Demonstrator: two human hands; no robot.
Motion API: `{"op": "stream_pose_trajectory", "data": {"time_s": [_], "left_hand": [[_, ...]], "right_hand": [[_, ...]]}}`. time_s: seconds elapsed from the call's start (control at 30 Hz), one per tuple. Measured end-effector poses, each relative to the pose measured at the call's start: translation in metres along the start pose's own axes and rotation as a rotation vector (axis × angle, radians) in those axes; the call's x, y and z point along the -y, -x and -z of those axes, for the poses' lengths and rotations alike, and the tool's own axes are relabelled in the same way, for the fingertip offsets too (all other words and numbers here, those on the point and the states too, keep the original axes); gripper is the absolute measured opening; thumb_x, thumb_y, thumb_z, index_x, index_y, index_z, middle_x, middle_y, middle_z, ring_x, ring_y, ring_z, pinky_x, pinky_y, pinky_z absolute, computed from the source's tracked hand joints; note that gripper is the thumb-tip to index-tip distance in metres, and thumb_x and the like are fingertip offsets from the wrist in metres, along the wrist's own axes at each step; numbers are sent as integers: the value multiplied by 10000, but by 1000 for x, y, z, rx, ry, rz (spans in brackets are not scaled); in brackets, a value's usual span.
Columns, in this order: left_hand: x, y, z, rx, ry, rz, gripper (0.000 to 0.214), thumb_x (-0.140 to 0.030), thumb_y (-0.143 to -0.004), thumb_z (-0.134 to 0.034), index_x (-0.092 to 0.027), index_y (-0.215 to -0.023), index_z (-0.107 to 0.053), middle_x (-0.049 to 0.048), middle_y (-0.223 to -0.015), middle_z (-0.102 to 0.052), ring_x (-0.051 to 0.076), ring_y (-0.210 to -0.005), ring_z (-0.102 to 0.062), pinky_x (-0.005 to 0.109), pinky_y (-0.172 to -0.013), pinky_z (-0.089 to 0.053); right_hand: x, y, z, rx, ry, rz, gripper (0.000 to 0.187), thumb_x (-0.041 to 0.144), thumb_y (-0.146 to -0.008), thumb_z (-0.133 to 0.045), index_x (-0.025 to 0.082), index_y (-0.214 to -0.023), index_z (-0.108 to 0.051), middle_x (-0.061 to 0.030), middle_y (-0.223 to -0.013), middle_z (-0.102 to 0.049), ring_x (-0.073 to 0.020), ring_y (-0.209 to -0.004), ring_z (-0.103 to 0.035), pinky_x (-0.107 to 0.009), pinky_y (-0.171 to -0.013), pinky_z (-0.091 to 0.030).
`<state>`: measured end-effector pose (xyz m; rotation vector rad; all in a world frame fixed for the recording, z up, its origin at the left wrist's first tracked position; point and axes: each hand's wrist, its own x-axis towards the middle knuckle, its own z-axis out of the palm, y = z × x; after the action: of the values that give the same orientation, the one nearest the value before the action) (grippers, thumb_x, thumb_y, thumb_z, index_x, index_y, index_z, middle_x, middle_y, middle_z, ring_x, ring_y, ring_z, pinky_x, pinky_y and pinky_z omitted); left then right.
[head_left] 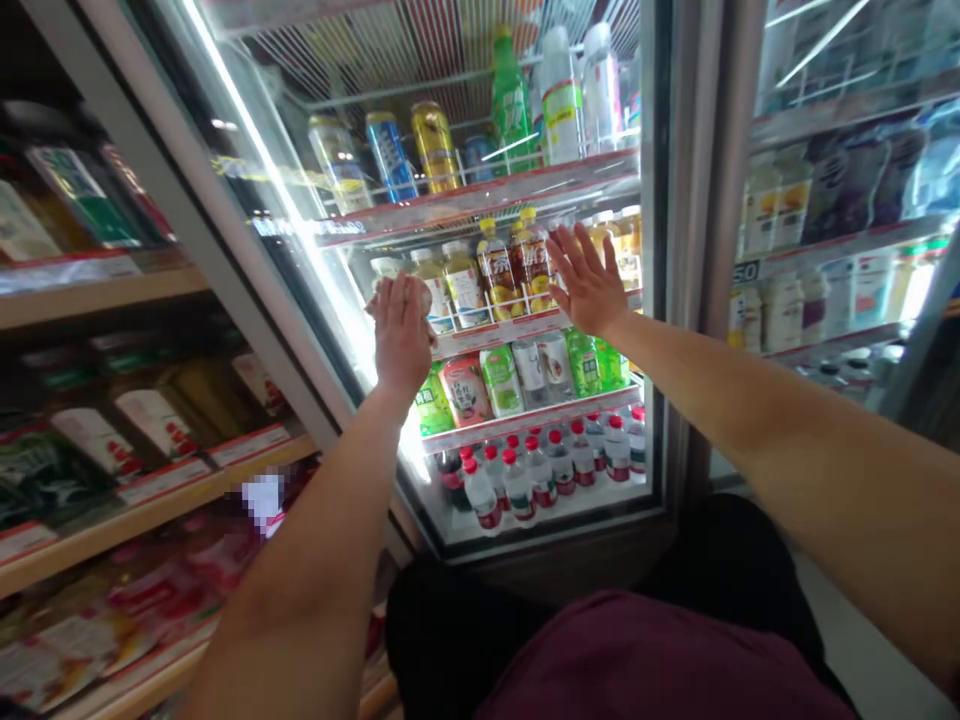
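I face an open drinks fridge with wire shelves of bottles and cans. My left hand (pixel 401 330) is closed round a pale bottle (pixel 426 296) at the left end of the middle shelf (pixel 517 328). My right hand (pixel 587 280) is open, fingers spread, palm toward the brown tea bottles (pixel 529 262) on that same shelf, beside the fridge's right frame. Whether it touches them I cannot tell.
The glass door (pixel 247 210) stands swung out to the left. Green bottles (pixel 592 360) fill the shelf below, red-capped water bottles (pixel 555 465) the bottom. Cans (pixel 390 155) sit on the top shelf. Wooden snack shelves (pixel 150 500) run on the left, a second fridge (pixel 840 230) on the right.
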<state>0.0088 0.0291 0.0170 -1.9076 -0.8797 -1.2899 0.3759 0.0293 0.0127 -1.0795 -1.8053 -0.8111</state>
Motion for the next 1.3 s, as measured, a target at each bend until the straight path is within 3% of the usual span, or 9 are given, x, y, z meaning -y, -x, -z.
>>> {"op": "stream_pose_trajectory", "data": {"time_s": [0.23, 0.4, 0.6, 1.07, 1.3], "left_hand": [[-3, 8, -1, 14, 8, -44, 630, -154, -1002, -478, -162, -1626, -568, 148, -1732, -462, 304, -1695, -231, 567, -1407, -163], [-7, -6, -4, 7, 19, -45, 652, -130, -1008, -467, -129, -1657, -521, 171, -1755, -413, 338, -1700, -205, 592, -1407, -143], [-24, 7, -11, 35, 22, -54, 607, -170, -1054, -440, -151, -1653, -538, 160, -1735, -451, 318, -1695, -231, 564, -1413, -148], [-21, 5, -12, -6, -2, -132, 601, -171, -1071, -447, -178, -1666, -531, 148, -1722, -473, 317, -1680, -280, 552, -1402, -198], [-27, 5, -14, 5, -5, -125, 606, -148, -1060, -443, -155, -1660, -527, 159, -1729, -460, 327, -1688, -254, 576, -1398, -210]], "right_hand": [[0, 0, -2, -18, 9, 14, 704, 491, -1143, -200, 182, -1767, -303, -64, -1866, -228, -363, -1737, -137, -686, -1399, -53], [0, 0, 2, 24, 31, -6, 699, 448, -1119, -318, 240, -1784, -265, -38, -1873, -205, -348, -1743, -108, -715, -1393, -60], [-1, 0, 0, 21, 25, -1, 735, 414, -1106, -356, 288, -1806, -169, -24, -1877, -187, -331, -1747, -85, -716, -1391, -46], [4, -1, 6, 43, 49, -14, 704, 390, -1115, -373, 185, -1782, -276, -62, -1870, -191, -342, -1741, -129, -684, -1400, -88], [2, 0, 3, 23, 45, -8, 708, 378, -1105, -395, 221, -1784, -270, -44, -1872, -198, -346, -1742, -117, -698, -1397, -66]]}}
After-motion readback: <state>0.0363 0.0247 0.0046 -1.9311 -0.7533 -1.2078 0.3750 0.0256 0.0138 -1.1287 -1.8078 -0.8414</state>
